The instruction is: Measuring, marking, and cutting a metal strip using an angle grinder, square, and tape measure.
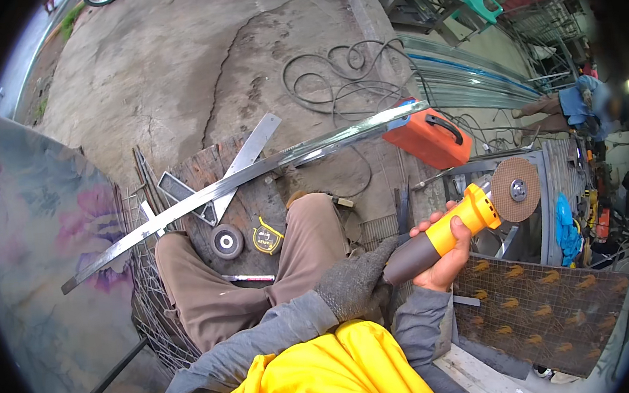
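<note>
An angle grinder [443,236] with a yellow and dark grey body is held to the right of my lap. My bare right hand [444,253] wraps round its yellow middle. At its dark rear end, my gloved left hand [351,286] is closed round the body, its fingertips partly hidden. A brown cutting disc [510,190] is fitted at the grinder's head, apart from any metal. Beyond my knees, a long shiny metal bar [246,178] lies slantwise over a metal square [247,161]. A yellow tape measure [267,237] and a round grinding disc [227,242] sit between my knees, near a marker [248,278].
An orange box-shaped machine with a handle [435,139] stands at the bar's right end. Loose cables [320,85] coil on the concrete. At right are a metal frame [545,215] and a patterned mat [545,311]. Farther off, a person [585,109] bends near long metal tubes [468,77].
</note>
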Demonstrator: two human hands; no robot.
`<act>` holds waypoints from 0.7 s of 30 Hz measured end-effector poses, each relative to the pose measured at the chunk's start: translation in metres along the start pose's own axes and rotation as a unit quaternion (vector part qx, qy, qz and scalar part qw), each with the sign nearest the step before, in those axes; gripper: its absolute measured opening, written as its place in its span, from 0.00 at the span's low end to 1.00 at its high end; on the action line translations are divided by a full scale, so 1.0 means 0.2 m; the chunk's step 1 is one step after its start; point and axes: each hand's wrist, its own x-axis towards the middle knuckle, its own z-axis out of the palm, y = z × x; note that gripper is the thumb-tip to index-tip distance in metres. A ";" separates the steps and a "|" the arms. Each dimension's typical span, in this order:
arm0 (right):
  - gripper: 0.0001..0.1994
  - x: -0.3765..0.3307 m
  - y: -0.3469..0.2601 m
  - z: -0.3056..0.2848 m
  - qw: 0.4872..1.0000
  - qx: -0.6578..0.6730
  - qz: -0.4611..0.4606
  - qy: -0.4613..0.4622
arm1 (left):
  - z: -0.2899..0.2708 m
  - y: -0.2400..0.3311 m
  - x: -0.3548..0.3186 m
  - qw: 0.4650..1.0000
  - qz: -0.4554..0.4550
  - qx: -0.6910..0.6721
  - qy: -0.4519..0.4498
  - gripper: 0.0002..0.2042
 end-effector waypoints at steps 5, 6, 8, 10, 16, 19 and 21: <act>0.25 0.00 0.03 -0.01 0.999 0.038 0.025 -0.006 | 0.03 -0.02 -0.03 0.999 -0.005 0.049 0.017 0.39; 0.25 0.00 0.04 -0.01 0.999 0.041 0.028 -0.008 | 0.03 -0.02 -0.04 0.998 -0.030 0.052 0.011 0.39; 0.25 0.01 0.04 -0.04 1.000 0.012 0.023 -0.011 | 0.02 0.01 -0.04 0.996 -0.048 0.068 -0.005 0.36; 0.26 0.00 0.04 -0.05 1.000 0.006 0.026 -0.014 | -0.04 0.08 -0.05 0.994 -0.066 0.083 -0.023 0.34; 0.26 0.04 -0.02 -0.22 0.994 -0.111 0.011 0.003 | -0.62 -0.32 0.21 0.951 0.043 0.238 0.192 0.26; 0.28 0.05 -0.01 -0.24 0.987 -0.159 0.016 0.015 | -0.88 -0.48 0.36 0.915 -0.135 0.340 0.170 0.29; 0.27 0.06 0.03 -0.24 0.986 -0.166 0.032 0.008 | -0.93 -0.64 0.41 0.866 -0.120 0.464 0.145 0.29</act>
